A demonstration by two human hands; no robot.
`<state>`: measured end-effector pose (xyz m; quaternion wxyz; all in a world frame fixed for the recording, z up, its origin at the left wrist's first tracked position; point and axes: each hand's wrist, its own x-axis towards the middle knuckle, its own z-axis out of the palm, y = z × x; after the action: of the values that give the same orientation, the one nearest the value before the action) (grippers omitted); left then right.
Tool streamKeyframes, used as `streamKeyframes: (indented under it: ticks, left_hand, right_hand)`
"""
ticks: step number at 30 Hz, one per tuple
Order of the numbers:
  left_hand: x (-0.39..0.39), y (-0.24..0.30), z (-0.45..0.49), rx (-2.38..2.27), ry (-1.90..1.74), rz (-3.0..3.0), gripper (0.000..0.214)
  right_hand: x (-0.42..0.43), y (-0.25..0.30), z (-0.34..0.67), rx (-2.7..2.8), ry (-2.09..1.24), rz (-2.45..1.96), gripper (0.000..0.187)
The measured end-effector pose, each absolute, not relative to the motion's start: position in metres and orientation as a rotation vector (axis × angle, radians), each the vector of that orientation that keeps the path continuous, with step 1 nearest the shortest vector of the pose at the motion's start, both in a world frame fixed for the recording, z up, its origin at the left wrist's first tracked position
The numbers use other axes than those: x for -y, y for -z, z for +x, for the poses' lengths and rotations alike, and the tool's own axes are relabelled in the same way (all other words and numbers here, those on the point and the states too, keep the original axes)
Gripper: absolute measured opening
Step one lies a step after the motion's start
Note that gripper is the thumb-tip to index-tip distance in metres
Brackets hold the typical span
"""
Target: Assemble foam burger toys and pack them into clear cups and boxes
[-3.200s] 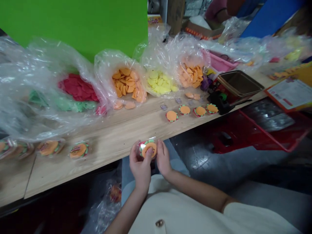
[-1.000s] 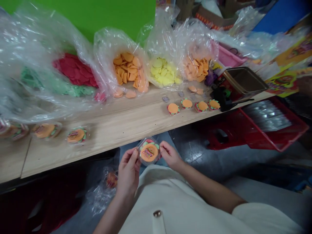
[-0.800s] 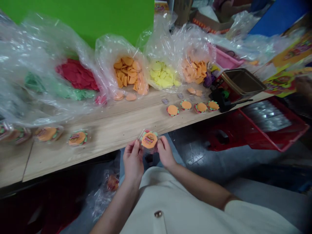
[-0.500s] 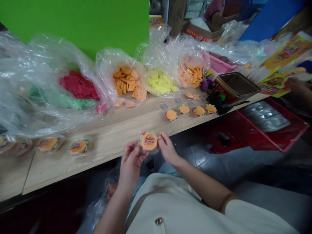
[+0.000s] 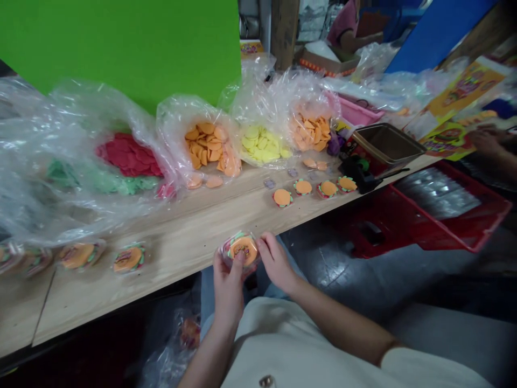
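My left hand (image 5: 229, 283) holds a small clear plastic box with a toy burger (image 5: 248, 248) in it, the thumb pressed on the printed front. The burger has an orange bun with green and red edges showing. At the box's right edge, my right hand (image 5: 278, 267) closes its fingers on the side. Several open toy burgers (image 5: 282, 198) lie on the wooden table to the right. On the left, more boxed burgers (image 5: 128, 260) stand in a row.
Behind them, clear bags hold red pieces (image 5: 128, 155), orange pieces (image 5: 204, 143) and yellow pieces (image 5: 262, 144). A metal tin (image 5: 390, 143) and a black tape dispenser (image 5: 359, 175) sit at right. A red crate (image 5: 480, 226) is below; another person's hand (image 5: 487, 141) is at far right.
The box has come a little lower and tilted, and my left thumb now lies across its front. My right hand has stayed at its right side. The view has shifted slightly.
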<state>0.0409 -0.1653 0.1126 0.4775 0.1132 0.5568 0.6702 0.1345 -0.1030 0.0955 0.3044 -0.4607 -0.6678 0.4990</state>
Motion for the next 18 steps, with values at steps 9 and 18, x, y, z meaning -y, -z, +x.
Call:
streamKeyframes:
  ticks: [9,18]
  left_hand:
    - [0.158,-0.115,0.056,-1.330,-1.677,0.231,0.037]
    - [0.117,-0.112,0.033,-1.160,-1.388,0.155,0.031]
  right_hand:
    - [0.097,-0.081,0.137,1.709,-1.148,-1.188,0.032]
    - [0.049,-0.070,0.184,1.749,-1.680,-1.045,0.027]
